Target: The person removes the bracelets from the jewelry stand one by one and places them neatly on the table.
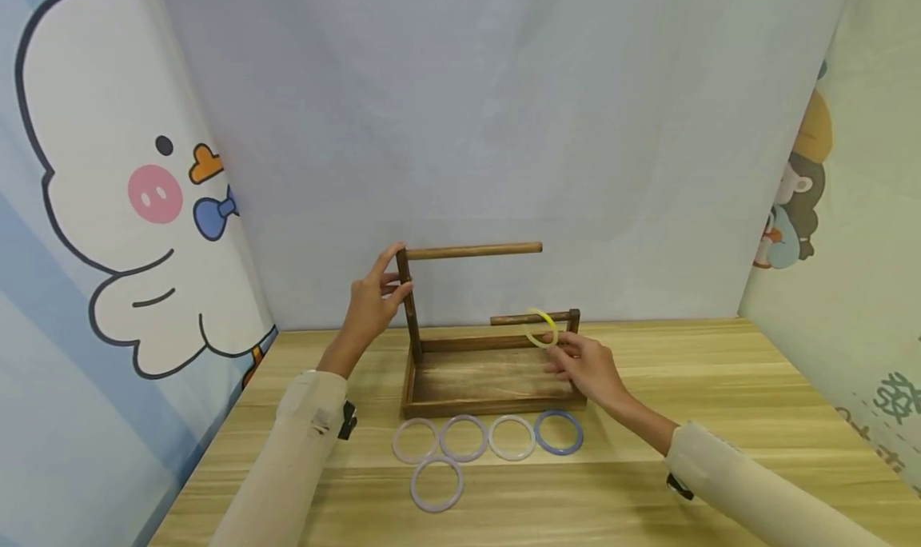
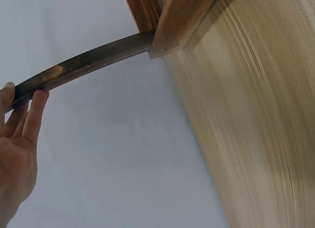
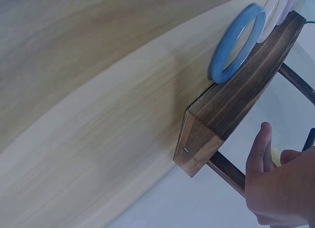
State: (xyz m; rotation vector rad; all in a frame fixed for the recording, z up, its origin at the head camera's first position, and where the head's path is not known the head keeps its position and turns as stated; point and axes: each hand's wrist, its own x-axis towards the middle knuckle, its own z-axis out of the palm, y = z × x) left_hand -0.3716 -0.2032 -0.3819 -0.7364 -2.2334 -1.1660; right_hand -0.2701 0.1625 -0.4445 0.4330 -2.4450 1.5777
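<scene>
A brown wooden rack [image 1: 496,408] stands on the table, with a tall left post [image 2: 98,58], a long upper bar [image 1: 475,251] and a shorter lower bar [image 1: 506,320]. My left hand [image 1: 370,303] pinches the tall post near its top between thumb and fingers. At the rack's right side, my right hand [image 1: 593,369] holds a yellow bangle [image 1: 551,321] by its lower edge. The bangle stands upright and appears to be around the lower bar. In the right wrist view, fingers mostly hide the yellow bangle [image 3: 276,156].
In front of the rack lie a blue bangle [image 1: 560,452], a white bangle [image 1: 512,457], a lilac bangle [image 1: 464,459] and a pale pink bangle [image 1: 416,461] in a row. Another lilac bangle [image 1: 436,509] lies nearer. A pale curtain [image 1: 489,131] hangs behind the table.
</scene>
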